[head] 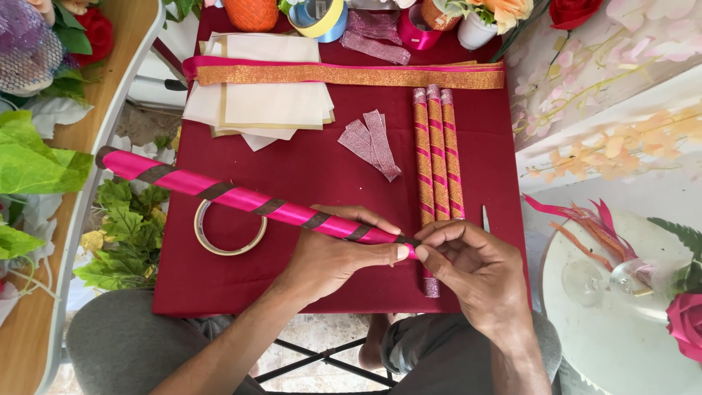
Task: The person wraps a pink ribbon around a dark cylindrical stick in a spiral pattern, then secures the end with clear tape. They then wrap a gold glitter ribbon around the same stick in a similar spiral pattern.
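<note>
Where the two thumbs meet at the near end of the long stick wrapped in bright pink satin ribbon with dark glittery spiral bands, the left hand curls around the shaft from below, its fingers closed on it, while the right hand pinches the very tip between thumb and forefinger — pressed together on the ribbon's end. The stick runs off toward ten o'clock, its far end reaching past the edge of the dark red cloth-covered table.

As for progress, I judge the wrapping nearly complete: pink ribbon and dark bands cover the whole visible length, and only the end under the fingertips seems unfinished. Three finished sticks in gold glitter with pink spirals lie side by side at twelve o'clock from the hands.

Beneath the stick, at nine o'clock, rests a clear roll of tape. Farther out, at eleven o'clock, sit short cut strips of pinkish-silver glitter ribbon, a stack of cream paper sheets, and — across the far side — a long gold glitter band on pink ribbon.
</note>
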